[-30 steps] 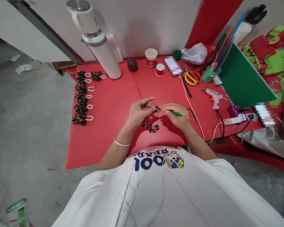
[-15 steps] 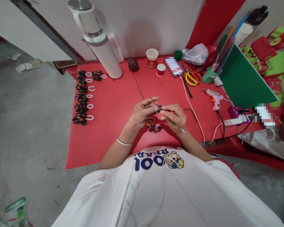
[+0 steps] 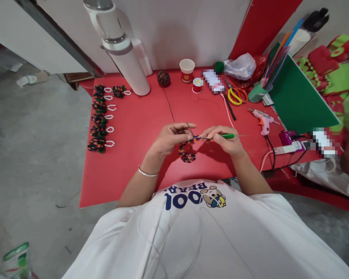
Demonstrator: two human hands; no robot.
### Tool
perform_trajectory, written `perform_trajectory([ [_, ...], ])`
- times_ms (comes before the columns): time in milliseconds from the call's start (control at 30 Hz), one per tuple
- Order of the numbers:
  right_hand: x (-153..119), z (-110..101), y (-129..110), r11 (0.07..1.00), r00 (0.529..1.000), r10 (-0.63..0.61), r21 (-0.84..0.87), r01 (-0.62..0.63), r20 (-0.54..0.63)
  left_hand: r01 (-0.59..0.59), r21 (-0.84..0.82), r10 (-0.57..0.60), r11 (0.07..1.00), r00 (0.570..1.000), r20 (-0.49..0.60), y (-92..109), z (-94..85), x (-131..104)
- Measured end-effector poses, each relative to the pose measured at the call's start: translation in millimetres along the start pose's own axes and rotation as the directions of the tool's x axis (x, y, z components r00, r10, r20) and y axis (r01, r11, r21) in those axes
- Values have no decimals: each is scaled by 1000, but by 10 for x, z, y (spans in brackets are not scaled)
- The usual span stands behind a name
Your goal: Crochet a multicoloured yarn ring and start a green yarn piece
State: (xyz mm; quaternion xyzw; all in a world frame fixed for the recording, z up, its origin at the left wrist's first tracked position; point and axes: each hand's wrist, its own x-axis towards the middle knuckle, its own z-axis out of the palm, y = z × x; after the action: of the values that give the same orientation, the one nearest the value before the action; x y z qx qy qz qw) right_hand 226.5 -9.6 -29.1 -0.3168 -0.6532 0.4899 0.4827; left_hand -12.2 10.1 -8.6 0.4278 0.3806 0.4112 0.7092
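My left hand [image 3: 174,136] pinches one end of a curled strip of multicoloured crochet [image 3: 187,155], dark with orange and red flecks, which dangles below the fingers. Yarn loops over my left forefinger and runs back to a dark variegated yarn ball [image 3: 163,78] by the wall. Gripped in my right hand [image 3: 225,140] is a crochet hook [image 3: 228,136] with a green handle, lying nearly level, its metal tip at the crochet by my left fingertips. Several finished crocheted pieces with white bead loops [image 3: 97,144] are lined up along the table's left edge.
On the red table [image 3: 128,170] stand a tall white flask [image 3: 128,62], a paper cup [image 3: 187,71] and a red thread spool [image 3: 197,85]. To the right lie yellow-and-orange scissors [image 3: 235,97], a pink glue gun [image 3: 266,121], a power strip [image 3: 287,148] and cables. A green board [image 3: 299,93] rises there.
My right hand has moved right and turned; the hook has swung from slanting downward to nearly level, its green handle now exposed. My left hand has shifted slightly left, still holding the crochet.
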Motion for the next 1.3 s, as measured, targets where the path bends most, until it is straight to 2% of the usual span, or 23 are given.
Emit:
perform_trajectory([
  [100,-10,151,191,989,990,11,149,11,-144,-34,-12,34,999,999,3,-42,49,10],
  [200,-14,322,338,994,953,-45,81,72,-299,-54,-4,54,999,999,-7,-86,111,11],
  [267,-22,386,388,997,938,-41,41,58,-344,-58,6,59,998,998,-32,-93,141,3],
  [367,-34,394,409,996,937,-8,77,38,-350,-67,3,67,998,994,-82,-84,159,-6],
  [500,-35,366,402,993,943,-28,102,66,-332,-82,-17,80,997,992,-98,-102,173,9],
  [733,-37,356,391,996,930,-84,-43,74,-357,-94,45,99,995,985,-139,-139,196,21],
  [1067,-59,337,309,990,923,-107,-128,64,-370,-118,26,121,993,975,-188,-169,224,31],
  [1167,-62,353,262,980,920,-148,-182,86,-363,-146,42,152,988,965,-214,-182,231,42],
  [1300,-71,384,177,931,897,-266,-335,144,-354,-143,59,153,988,965,-215,-193,224,48],
])
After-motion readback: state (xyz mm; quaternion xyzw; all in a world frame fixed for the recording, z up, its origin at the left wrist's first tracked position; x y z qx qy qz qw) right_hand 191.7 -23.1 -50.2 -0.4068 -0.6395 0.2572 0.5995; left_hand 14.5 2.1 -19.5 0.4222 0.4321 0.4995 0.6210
